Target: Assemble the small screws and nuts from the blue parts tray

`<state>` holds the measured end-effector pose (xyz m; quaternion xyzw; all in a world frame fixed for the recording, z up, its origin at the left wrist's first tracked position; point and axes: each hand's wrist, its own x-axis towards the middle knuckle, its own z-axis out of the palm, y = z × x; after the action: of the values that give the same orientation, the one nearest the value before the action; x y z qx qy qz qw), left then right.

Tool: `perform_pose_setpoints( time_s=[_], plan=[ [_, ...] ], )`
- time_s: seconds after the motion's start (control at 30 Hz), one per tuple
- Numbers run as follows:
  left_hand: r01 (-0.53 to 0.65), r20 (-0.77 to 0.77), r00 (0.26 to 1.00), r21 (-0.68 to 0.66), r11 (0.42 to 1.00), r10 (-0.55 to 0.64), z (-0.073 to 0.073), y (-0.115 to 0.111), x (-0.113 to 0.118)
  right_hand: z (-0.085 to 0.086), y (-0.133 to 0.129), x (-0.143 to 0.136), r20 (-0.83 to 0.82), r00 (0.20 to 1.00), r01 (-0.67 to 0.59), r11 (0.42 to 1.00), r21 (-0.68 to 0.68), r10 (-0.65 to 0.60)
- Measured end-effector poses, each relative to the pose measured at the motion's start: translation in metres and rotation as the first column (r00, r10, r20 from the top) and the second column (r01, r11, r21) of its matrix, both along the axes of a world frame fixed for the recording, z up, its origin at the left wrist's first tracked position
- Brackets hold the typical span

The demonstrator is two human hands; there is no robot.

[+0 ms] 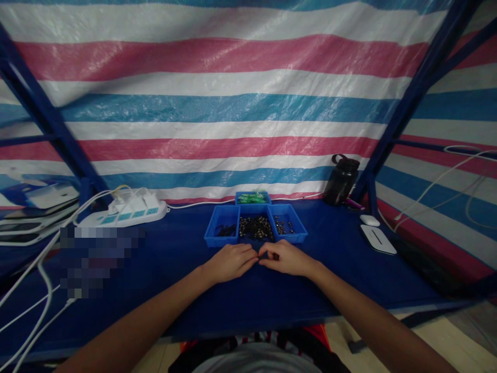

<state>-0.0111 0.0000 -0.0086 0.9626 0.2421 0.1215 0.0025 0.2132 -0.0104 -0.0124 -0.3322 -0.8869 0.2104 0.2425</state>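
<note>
My left hand (234, 261) and my right hand (286, 258) meet fingertip to fingertip just in front of several blue bins. Both are closed in a pinch; whatever lies between the fingertips is too small or hidden to make out. Right behind them, the middle bin holds a heap of small dark and brassy parts (255, 228). The left blue bin (221, 241) has thin black pieces (226, 230) in it. A few small metal-looking parts (283, 225) lie scattered in the right blue bin (297, 228). At the back, another bin contains green pieces (252, 198).
On the blue table (248, 305), a white power strip (132, 216) with chargers stands at left, near white cables (46, 280) and stacked devices (34, 217). A dark bottle (341, 181), white case (369, 220) and white flat box (378, 239) are at right. Striped sheeting (233, 109) hangs behind.
</note>
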Motion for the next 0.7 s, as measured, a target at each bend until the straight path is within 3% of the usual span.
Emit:
perform_pose_setpoints(
  time_s=[0.7],
  plan=[
    [-0.004, -0.018, 1.000, -0.022, 1.000, 0.004, -0.0052, 0.0049, 0.0003, -0.0004, -0.0014, 0.0003, 0.030, 0.999, 0.007, 0.997, 0.072, -0.009]
  ],
)
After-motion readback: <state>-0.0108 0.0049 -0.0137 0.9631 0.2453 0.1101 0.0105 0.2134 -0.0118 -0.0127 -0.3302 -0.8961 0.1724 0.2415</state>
